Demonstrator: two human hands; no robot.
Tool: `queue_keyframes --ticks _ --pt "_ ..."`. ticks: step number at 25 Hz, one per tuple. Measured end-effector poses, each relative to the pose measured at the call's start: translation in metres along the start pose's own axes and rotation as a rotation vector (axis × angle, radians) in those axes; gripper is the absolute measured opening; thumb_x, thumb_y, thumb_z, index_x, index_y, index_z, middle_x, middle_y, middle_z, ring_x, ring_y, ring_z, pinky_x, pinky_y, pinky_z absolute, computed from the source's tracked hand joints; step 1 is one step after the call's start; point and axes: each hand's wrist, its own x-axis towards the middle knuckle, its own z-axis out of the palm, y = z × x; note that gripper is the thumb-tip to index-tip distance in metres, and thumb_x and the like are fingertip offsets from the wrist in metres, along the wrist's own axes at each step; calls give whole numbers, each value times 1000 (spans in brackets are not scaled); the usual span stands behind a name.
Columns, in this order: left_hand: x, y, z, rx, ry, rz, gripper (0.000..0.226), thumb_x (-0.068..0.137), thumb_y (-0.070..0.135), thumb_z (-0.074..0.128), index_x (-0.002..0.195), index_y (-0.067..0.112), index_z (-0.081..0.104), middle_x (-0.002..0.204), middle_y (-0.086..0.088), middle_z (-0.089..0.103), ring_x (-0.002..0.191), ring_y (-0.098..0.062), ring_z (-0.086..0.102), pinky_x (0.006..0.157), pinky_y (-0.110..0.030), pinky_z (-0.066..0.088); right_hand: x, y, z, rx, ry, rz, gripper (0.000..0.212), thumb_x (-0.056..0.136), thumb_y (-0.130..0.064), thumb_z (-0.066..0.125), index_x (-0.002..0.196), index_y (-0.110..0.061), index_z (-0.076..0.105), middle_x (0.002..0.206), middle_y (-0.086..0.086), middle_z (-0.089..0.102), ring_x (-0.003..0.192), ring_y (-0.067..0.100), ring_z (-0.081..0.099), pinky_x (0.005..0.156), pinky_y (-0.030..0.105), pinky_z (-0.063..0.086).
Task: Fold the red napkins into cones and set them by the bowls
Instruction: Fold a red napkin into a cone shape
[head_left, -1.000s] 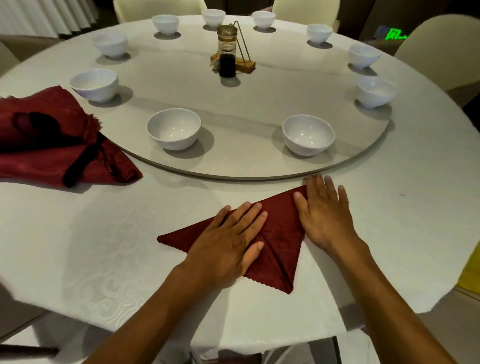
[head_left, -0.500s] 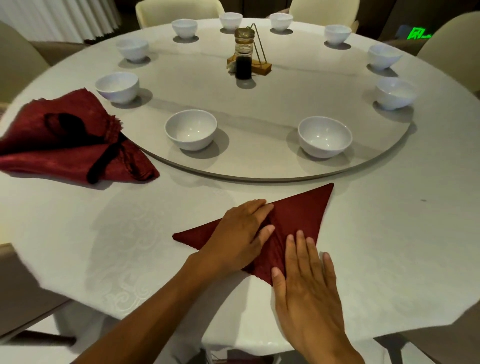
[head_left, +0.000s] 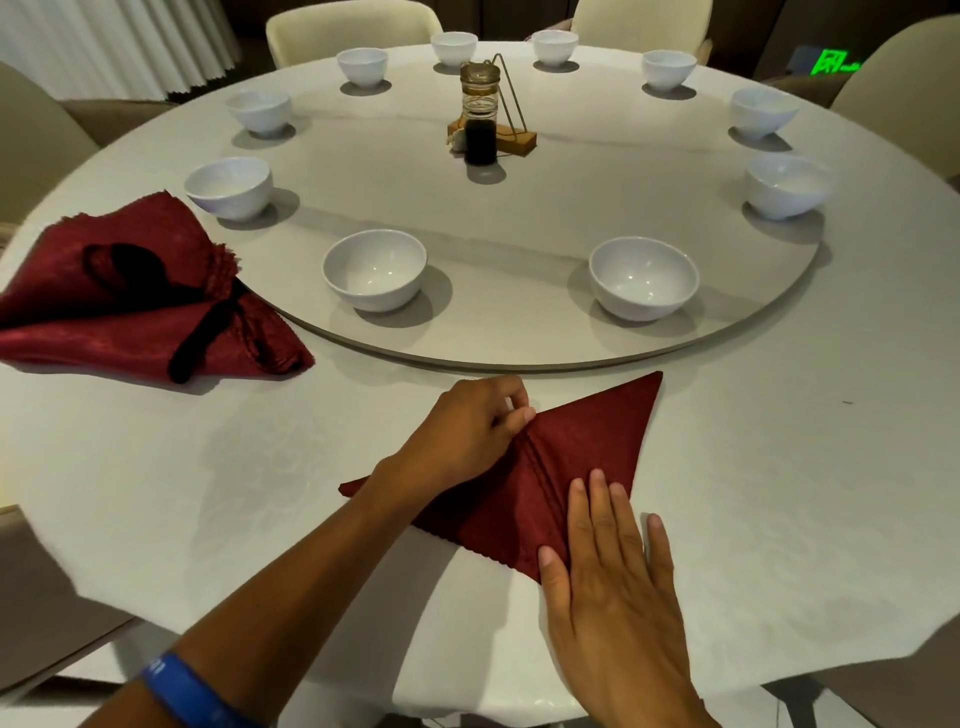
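Start at the far left: the stack of spare red napkins (head_left: 124, 296) lies on the tablecloth (head_left: 208, 493) with a black band across it, well apart from your hands and untouched. Just beyond it, the nearest left bowl (head_left: 373, 270) sits at the turntable's (head_left: 519, 208) near edge.

Moving in, your left hand (head_left: 462, 431) has its fingers curled and pinches the napkin in work (head_left: 582, 457) at the top of its centre crease, close to the turntable rim. That napkin lies flat as a triangle right in front of you. Its long edge runs from a low left tip, mostly hidden under your left forearm, up to a sharp point at the upper right; a third corner points back towards you.

Your right hand (head_left: 613, 582) lies flat with straight fingers, pressing that near corner down onto the cloth.

So the crease runs between your two hands, left at the far end, right at the near end. To my eye, the roll into a cone turns on this line: your left hand is nearer the pivot and better placed to lift or turn the fabric, while your right anchors it. The free point lies up and to the right, towards the right-hand bowl (head_left: 643, 278), where the cone could be set.
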Motion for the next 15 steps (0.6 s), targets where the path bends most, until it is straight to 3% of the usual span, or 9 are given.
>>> queue_keyframes --ticks 6,10,11,13,15 --pt "0 -3 -22 -75 -314 53 30 99 5 50 112 24 69 113 6 63 102 -11 59 88 -22 45 0 -1 -6 66 -97 16 65 94 -42 24 145 -4 39 153 12 36 142 27 32 113 45 15" --pt "-13 13 -41 -324 -271 -1 33 92 2 62 116 22 71 109 9 68 105 -10 62 97 -28 50 0 -1 -17 223 -143 23 73 91 -61 3 153 -23 -5 162 -5 8 148 9 -2 121 36 -5" --pt "-20 20 -49 -384 -245 23 33 89 1 66 115 21 72 106 8 69 103 -12 63 95 -30 52 0 -5 -26 360 -131 52 75 90 -70 9 153 -32 -7 161 -12 10 148 5 -2 123 35 0" --pt "-37 39 -63 -468 -190 155 33 85 -2 71 112 16 73 102 3 70 100 -16 65 88 -27 54 4 -14 -50 737 -75 153 77 80 -78 38 148 -55 9 151 -26 32 143 1 23 116 31 30" --pt "-56 65 -76 -505 -115 340 32 84 0 73 112 16 72 103 3 68 101 -20 66 85 -24 53 6 -19 -70 992 20 98 48 83 -65 58 128 -60 42 120 -30 61 113 -6 57 87 15 51"
